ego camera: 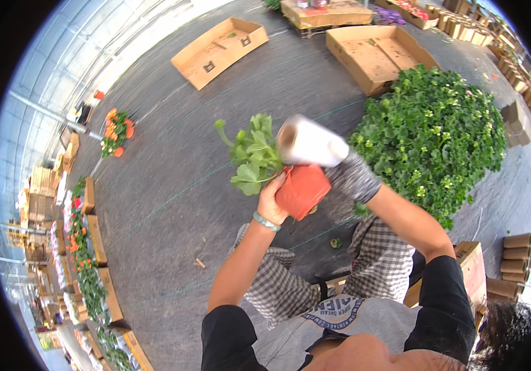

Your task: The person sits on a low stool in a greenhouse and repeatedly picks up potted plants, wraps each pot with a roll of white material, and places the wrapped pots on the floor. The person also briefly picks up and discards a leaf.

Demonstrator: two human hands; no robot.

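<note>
My left hand [272, 198], bare with a bracelet at the wrist, grips a terracotta-coloured pot [303, 191]. The pot is tipped on its side, its base towards the lower right. Lobed green leaves of a potted plant [257, 155] spread from it to the upper left. In my right hand [354, 176], which wears a grey knit glove, is a roll of white plastic film [314, 141] with a brown cardboard core. Motion blurs the roll just above the pot. Whether film lies around the pot is hard to make out.
A dense mass of green plants [432, 139] stands on my right. Two shallow cardboard trays [221, 58] [362, 51] lie ahead on dark ground fabric [168, 204]. Orange-flowered pots [117, 130] stand at far left, above boxed flowers [84, 250]. Cardboard tubes [516, 252] are stacked at lower right.
</note>
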